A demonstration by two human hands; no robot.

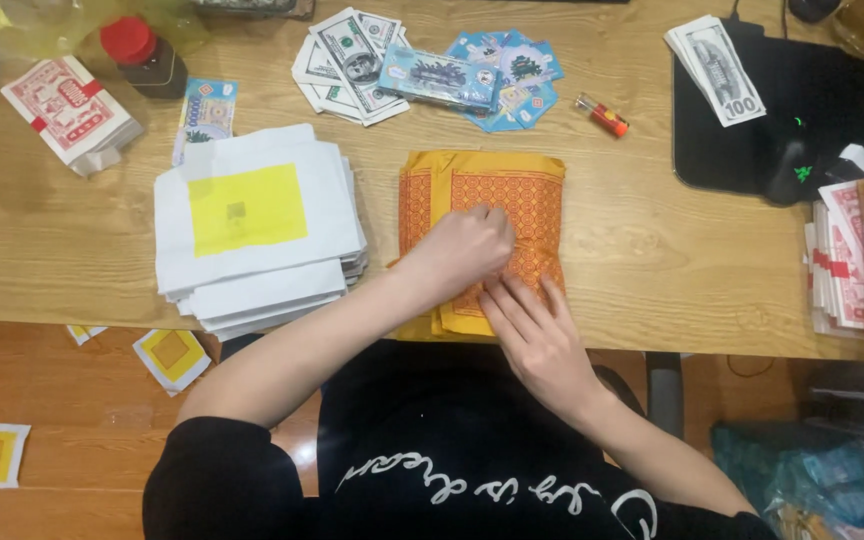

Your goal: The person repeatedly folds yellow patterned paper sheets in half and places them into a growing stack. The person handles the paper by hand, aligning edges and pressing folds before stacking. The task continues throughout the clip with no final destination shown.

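Both hands press on an orange paper packet (497, 215).
Left hand (462, 245) curled, right hand (532, 325) flat-fingered; white paper stack (252, 225) lies left of the packet.

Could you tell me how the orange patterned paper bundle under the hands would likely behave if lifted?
The orange paper bundle looks thin and folded, so it would probably flop. Its loose yellow flaps suggest layers might slide apart. The left hand and right hand press it flat.

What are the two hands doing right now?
Left hand: fingers curled, pressing on the orange patterned paper bundle.
Right hand: open, fingers flat on the bundle.
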